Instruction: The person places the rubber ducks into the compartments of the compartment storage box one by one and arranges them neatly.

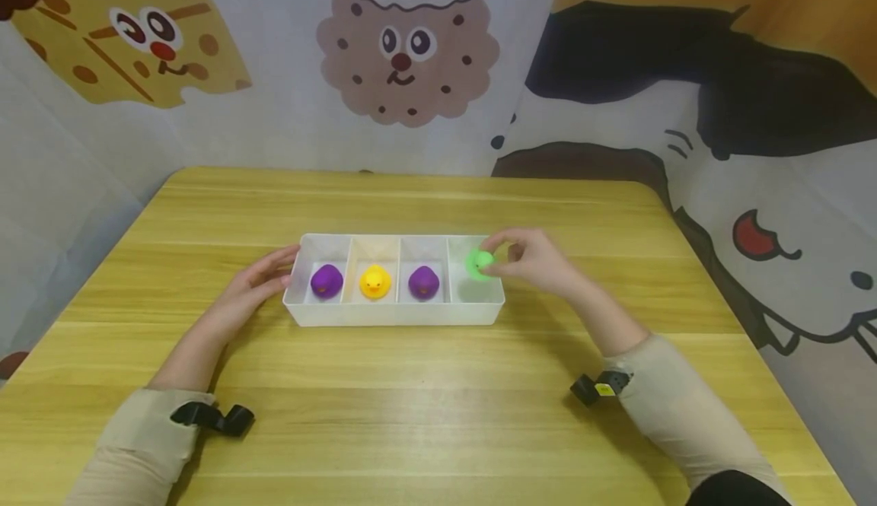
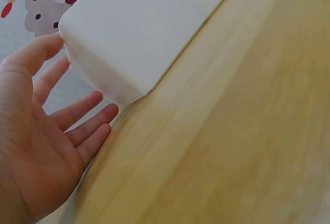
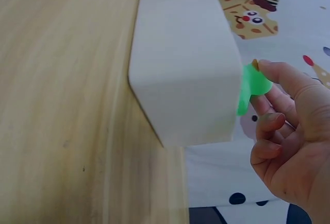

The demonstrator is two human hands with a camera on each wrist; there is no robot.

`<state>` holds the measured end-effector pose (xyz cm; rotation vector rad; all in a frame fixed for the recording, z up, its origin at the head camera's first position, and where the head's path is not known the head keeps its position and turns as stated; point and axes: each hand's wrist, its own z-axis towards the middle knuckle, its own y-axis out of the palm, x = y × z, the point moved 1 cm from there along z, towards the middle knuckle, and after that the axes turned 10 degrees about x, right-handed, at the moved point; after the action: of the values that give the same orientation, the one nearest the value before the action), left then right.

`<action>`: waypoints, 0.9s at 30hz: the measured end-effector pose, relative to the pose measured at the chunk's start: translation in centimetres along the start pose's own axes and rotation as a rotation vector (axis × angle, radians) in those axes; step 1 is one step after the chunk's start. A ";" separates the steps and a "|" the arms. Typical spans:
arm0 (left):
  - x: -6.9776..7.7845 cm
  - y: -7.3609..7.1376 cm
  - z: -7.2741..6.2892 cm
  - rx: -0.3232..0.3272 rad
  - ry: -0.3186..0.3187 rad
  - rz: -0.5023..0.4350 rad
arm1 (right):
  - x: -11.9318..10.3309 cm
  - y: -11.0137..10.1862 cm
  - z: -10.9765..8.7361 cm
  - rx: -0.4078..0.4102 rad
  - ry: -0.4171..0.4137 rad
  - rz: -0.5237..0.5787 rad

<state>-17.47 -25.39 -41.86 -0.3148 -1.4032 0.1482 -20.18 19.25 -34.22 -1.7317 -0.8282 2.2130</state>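
Note:
A white box [image 1: 397, 314] with four compartments in a row stands on the wooden table. From the left, it holds a purple rubber duck [image 1: 326, 281], a yellow rubber duck [image 1: 374, 282] and another purple rubber duck [image 1: 424, 283]. At the rightmost compartment my right hand [image 1: 530, 262] pinches a green rubber duck [image 1: 480, 263] between thumb and fingers; the right wrist view shows this duck [image 3: 253, 86] at the box's rim. My left hand [image 1: 256, 285] touches the box's left end with fingers spread and fairly straight, as the left wrist view shows of the hand [image 2: 56, 126].
The wooden table [image 1: 404, 415] extends around the box on all sides. Behind it hangs a curtain [image 1: 274, 141] printed with cartoon figures. Black wrist cameras are strapped to the left sleeve [image 1: 147, 422] and the right sleeve [image 1: 674, 399].

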 end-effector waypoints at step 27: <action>0.3 0.0 -0.1 0.000 -0.002 0.009 | 2.4 2.0 1.8 -0.128 -0.051 -0.107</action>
<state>-17.36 -25.30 -41.58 -0.3211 -1.4037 0.1560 -22.23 18.24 -37.05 -1.6495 -1.0707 2.1847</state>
